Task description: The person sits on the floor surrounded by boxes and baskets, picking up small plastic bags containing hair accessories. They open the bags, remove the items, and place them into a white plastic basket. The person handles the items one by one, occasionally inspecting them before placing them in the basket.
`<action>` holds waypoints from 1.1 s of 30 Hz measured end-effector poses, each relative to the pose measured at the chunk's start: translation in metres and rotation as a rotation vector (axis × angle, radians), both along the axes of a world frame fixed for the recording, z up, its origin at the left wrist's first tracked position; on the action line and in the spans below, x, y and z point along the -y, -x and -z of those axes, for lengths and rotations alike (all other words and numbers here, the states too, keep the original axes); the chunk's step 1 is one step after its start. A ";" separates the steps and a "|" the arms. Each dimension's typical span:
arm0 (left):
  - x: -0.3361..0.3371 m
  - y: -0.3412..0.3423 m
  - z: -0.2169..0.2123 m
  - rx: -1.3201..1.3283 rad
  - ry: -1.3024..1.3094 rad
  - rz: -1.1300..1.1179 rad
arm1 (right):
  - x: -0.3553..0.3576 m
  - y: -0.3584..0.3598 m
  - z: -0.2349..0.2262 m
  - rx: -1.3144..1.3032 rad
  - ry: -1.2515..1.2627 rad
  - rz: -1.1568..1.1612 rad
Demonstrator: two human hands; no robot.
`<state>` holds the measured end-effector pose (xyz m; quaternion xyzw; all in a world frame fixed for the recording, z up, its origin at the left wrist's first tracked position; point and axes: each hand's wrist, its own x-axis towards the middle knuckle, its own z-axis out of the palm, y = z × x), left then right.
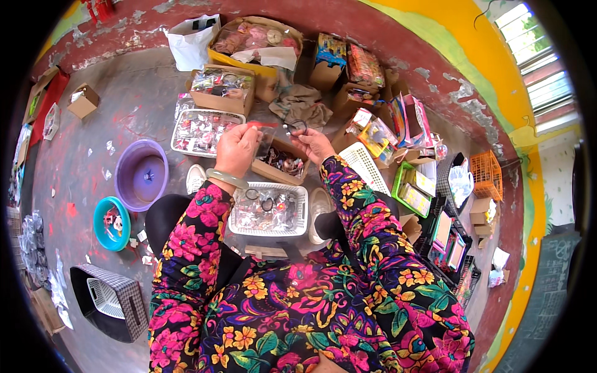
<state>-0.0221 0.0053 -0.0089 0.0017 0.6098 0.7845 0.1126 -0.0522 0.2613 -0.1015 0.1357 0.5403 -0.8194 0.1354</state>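
My left hand (pixel 239 149), with a pale bangle (pixel 227 179) at its wrist, pinches a small clear plastic bag with a red top strip (pixel 263 125). To its right, my right hand (pixel 314 147) holds a dark hair tie (pixel 298 127) with a small light ornament between its fingertips. The hair tie and the bag are apart. Below my hands, a cardboard box (pixel 273 171) holds a pile of dark hair ties. Nearer me stands a white basket (pixel 303 214) of bagged pieces, with dark loops lying on top. Another white basket (pixel 176 148) of packed bags is beyond my left hand.
A purple basin (pixel 122 186) and a teal basin (pixel 99 231) stand on the floor at left. Near them lies a checked bin (pixel 134 311). Filled cardboard boxes (pixel 242 103) line the far wall. A green basket (pixel 398 186) and an orange crate (pixel 487 177) are at right.
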 end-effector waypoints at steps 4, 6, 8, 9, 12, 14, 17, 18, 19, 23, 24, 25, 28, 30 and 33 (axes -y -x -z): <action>-0.009 -0.003 -0.008 0.008 -0.070 -0.052 | 0.002 -0.009 0.012 0.007 0.257 0.176; -0.006 -0.004 -0.009 0.066 -0.120 -0.040 | 0.015 -0.003 -0.014 -0.083 0.297 0.127; -0.002 -0.005 -0.014 0.142 -0.169 0.007 | 0.024 0.003 -0.056 -0.179 0.302 0.092; -0.001 -0.005 -0.016 0.181 -0.194 0.030 | 0.024 0.005 -0.078 -0.206 0.290 0.052; 0.001 -0.006 -0.017 0.259 -0.173 0.055 | 0.026 0.002 -0.144 -0.277 0.219 -0.086; 0.001 -0.008 -0.020 0.277 -0.177 0.075 | 0.030 -0.011 -0.173 -0.315 0.124 -0.198; 0.002 -0.010 -0.017 0.297 -0.195 0.145 | 0.030 -0.028 -0.177 -0.309 0.209 -0.193; 0.002 -0.010 -0.016 0.302 -0.203 0.175 | 0.031 -0.028 -0.173 -0.309 0.261 -0.166; 0.002 -0.011 -0.017 0.308 -0.223 0.178 | 0.033 -0.029 -0.172 -0.295 0.277 -0.167; 0.002 -0.013 -0.021 0.318 -0.268 0.195 | 0.039 -0.030 -0.175 -0.246 0.219 -0.200; 0.002 -0.013 -0.021 0.317 -0.270 0.201 | 0.041 -0.031 -0.176 -0.252 0.178 -0.218; 0.001 -0.013 -0.021 0.315 -0.253 0.209 | 0.042 -0.031 -0.178 -0.256 0.136 -0.234; 0.000 -0.013 -0.022 0.306 -0.184 0.237 | 0.048 -0.037 -0.188 -0.286 -0.023 -0.296; -0.003 -0.014 -0.027 0.294 -0.115 0.258 | 0.048 -0.040 -0.190 -0.332 -0.138 -0.369; -0.007 -0.017 -0.025 0.276 -0.055 0.321 | 0.053 -0.047 -0.198 -0.326 -0.240 -0.497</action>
